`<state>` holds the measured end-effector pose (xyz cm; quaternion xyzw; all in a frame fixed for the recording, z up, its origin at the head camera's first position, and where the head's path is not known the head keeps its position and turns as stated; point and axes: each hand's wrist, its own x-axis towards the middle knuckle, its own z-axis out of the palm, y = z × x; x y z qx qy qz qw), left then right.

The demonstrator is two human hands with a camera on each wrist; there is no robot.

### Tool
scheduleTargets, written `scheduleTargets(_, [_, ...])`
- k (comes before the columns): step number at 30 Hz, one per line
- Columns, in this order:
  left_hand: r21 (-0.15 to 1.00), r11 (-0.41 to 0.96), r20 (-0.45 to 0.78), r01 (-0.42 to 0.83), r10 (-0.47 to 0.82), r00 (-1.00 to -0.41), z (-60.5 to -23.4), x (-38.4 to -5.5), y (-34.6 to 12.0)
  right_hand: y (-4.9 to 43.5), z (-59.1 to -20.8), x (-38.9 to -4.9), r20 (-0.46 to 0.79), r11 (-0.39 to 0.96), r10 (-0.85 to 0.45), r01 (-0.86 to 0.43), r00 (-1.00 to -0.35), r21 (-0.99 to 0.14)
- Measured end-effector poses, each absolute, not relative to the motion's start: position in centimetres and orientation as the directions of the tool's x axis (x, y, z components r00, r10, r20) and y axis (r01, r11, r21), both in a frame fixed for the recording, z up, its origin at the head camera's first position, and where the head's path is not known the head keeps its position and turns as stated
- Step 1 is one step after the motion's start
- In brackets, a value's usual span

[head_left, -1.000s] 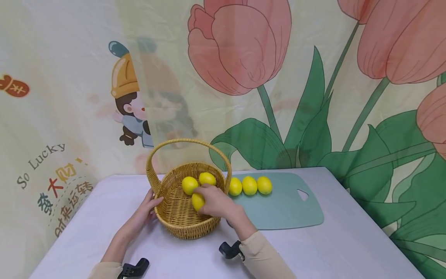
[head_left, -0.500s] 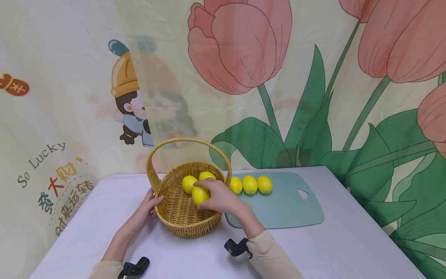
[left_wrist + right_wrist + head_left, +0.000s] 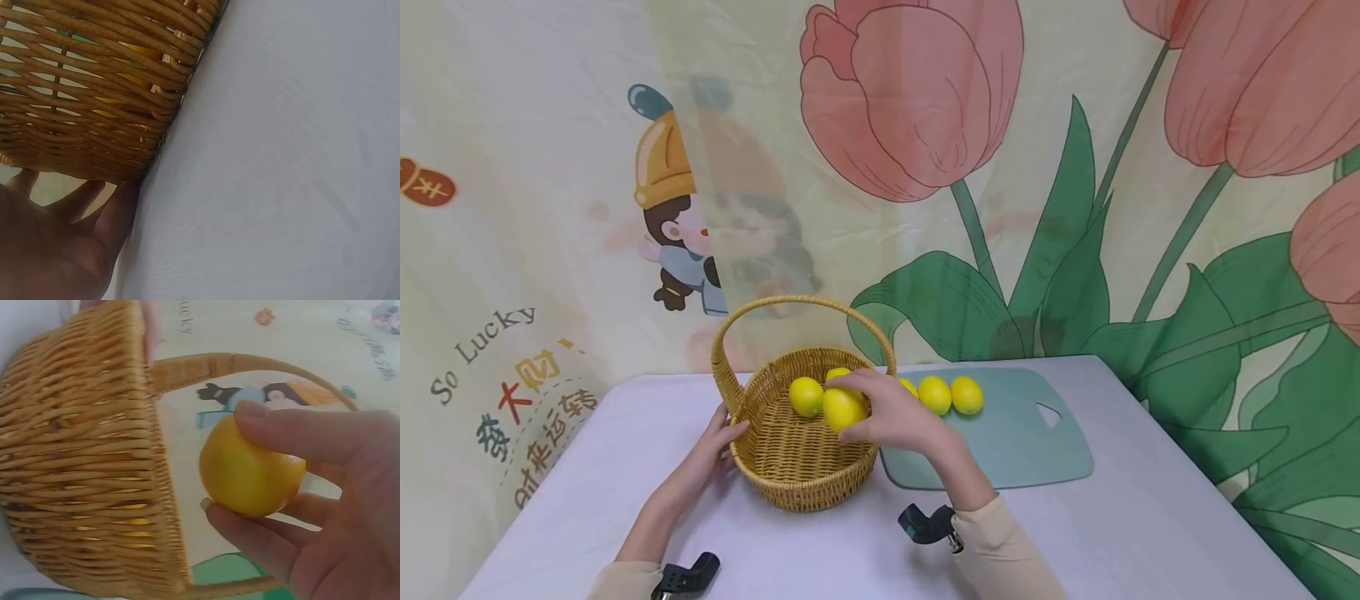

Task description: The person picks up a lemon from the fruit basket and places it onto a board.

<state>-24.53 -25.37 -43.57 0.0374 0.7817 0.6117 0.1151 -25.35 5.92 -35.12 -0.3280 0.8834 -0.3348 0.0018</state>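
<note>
Your right hand pinches one lemon between thumb and fingers. The lemon is up in the air, over the right part of the basket and just above its rim. Your left hand holds the basket's left side, with its fingers on the outside wall. Two more lemons sit inside the basket. Next to it, three lemons in a row lie on a blue-green board. The basket stands upright on the white surface.
</note>
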Motion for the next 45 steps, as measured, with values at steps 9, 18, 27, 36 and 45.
scheduleTargets(9, [0.967, 0.245, -0.122, -0.069, 0.211, -0.970, -43.6, -24.5, -25.4, 8.2, -33.0, -24.6, 0.245, 0.495, -0.556, -0.554, -0.794, -0.669])
scheduleTargets(18, [0.960, 0.266, -0.138, -0.084, 0.192, -0.972, -43.5, -24.4, -25.4, 10.2, -32.2, -24.8, 0.275, 0.371, -0.572, -0.542, -0.773, -0.754])
scheduleTargets(27, [0.963, 0.258, -0.128, -0.075, 0.198, -0.972, -43.5, -24.4, -25.4, 11.9, -31.3, -24.4, 0.309, 0.385, -0.527, -0.546, -0.792, -0.744])
scheduleTargets(36, [0.961, 0.260, -0.148, -0.096, 0.188, -0.971, -43.6, -24.4, -25.4, 14.1, -31.1, -24.6, 0.299, 0.414, -0.480, -0.514, -0.824, -0.752])
scheduleTargets(45, [0.959, 0.262, -0.161, -0.110, 0.181, -0.970, -43.7, -24.4, -25.3, 15.1, -31.5, -25.0, 0.228, 0.509, -0.444, -0.454, -0.866, -0.731])
